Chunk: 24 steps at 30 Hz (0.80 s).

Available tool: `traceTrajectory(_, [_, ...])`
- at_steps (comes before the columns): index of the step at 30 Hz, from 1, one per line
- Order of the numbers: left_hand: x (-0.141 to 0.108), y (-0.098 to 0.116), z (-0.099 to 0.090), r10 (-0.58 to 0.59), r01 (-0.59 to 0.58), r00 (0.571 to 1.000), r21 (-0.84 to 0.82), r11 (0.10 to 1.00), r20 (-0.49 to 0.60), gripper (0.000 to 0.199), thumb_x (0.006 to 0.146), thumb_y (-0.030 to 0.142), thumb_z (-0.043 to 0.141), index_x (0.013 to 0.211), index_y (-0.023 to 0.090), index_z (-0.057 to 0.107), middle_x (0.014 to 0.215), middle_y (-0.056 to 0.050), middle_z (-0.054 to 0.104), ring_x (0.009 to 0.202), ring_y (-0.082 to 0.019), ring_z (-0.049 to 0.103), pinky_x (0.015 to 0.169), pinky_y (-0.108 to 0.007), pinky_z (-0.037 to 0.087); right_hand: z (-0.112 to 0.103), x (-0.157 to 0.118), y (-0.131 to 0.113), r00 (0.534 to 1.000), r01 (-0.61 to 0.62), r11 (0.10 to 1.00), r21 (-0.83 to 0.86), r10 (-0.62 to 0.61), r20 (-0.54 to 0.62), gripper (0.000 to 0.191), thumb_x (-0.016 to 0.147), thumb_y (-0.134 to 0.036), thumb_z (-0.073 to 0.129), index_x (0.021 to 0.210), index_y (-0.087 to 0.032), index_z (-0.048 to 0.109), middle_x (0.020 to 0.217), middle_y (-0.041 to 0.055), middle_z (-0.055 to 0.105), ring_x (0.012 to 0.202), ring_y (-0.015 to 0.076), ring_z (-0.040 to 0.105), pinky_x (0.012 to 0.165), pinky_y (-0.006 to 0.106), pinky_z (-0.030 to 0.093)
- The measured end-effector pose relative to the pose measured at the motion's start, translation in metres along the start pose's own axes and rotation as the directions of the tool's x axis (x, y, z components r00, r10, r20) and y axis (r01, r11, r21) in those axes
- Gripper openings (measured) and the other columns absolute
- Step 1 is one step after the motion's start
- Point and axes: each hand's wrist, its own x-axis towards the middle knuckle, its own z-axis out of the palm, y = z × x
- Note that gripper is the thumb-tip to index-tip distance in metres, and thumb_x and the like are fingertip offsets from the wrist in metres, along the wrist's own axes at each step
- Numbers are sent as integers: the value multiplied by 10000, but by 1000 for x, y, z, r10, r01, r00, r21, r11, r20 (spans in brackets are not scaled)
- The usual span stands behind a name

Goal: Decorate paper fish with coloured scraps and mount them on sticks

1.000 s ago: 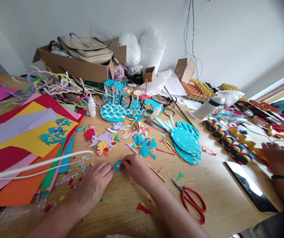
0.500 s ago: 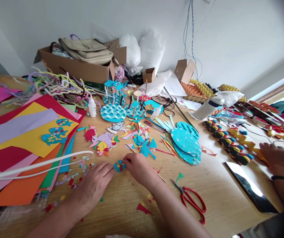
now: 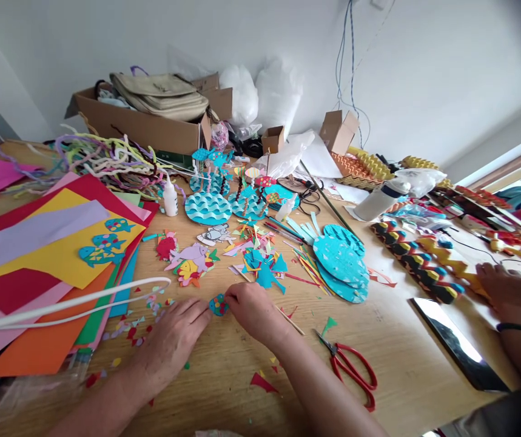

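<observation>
A small blue paper fish (image 3: 218, 304) with coloured dots lies on the wooden table between my hands. My left hand (image 3: 181, 331) rests low on the table, its fingers together and their tips holding the fish's left edge. From the right, my right hand (image 3: 252, 309) is closed in a pinch at the fish's other end, covering the tail; anything small between its fingertips is hidden. A thin wooden stick (image 3: 291, 320) passes beneath the right hand. Finished dotted fish (image 3: 108, 241) lie on yellow paper at left. Loose paper dots (image 3: 138, 334) are scattered beside my left hand.
Red-handled scissors (image 3: 353, 370) lie right of my forearm. A white cable (image 3: 119, 288) crosses the coloured sheets. Ahead stand a glue bottle (image 3: 170, 197) and wavy blue discs (image 3: 208, 208). Paper scraps (image 3: 264, 267) lie mid-table. Another person's hand (image 3: 506, 288) is at right, near a phone (image 3: 455, 343).
My right fingertips have shifted slightly left over the fish, covering a little more of it. The left hand has stayed in place.
</observation>
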Motion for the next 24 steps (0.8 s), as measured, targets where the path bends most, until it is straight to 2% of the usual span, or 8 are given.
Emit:
traceTrajectory(7, [1, 2, -5, -31, 34, 996, -33, 999, 79, 334, 759, -17, 378, 950, 166, 582, 954, -47, 608, 892, -187, 529, 775, -323, 451, -1, 0, 4, 1000, -8, 1000, 12, 7, 8, 245, 783, -201, 439, 761, -187, 683, 781, 53, 688, 724, 159, 608, 560, 218, 330])
traceTrajectory(12, [0, 1, -2, -35, 35, 998, -8, 999, 55, 366, 774, -12, 333, 957, 175, 590, 965, -44, 616, 910, -186, 529, 790, -328, 443, -3, 0, 4, 1000, -15, 999, 39, 16, -25, 258, 789, -187, 424, 819, -196, 680, 798, 45, 687, 713, 139, 605, 575, 205, 342])
traceTrajectory(18, [-1, 2, -1, -53, 54, 998, -9, 999, 46, 376, 775, -12, 322, 961, 182, 585, 973, -37, 612, 920, -181, 526, 799, -323, 441, -3, 0, 0, 1000, 15, 1000, 13, -15, 7, 246, 771, -189, 443, 786, -197, 688, 801, 49, 691, 738, 154, 610, 569, 216, 341])
traceTrajectory(24, [-2, 0, 0, -39, 40, 997, -18, 999, 68, 339, 770, 15, 367, 971, 181, 585, 979, -43, 610, 935, -186, 518, 816, -322, 439, -4, 0, -2, 1000, -14, 1000, 0, 14, 25, 275, 786, -197, 418, 780, -177, 692, 801, 72, 692, 742, 168, 615, 575, 225, 353])
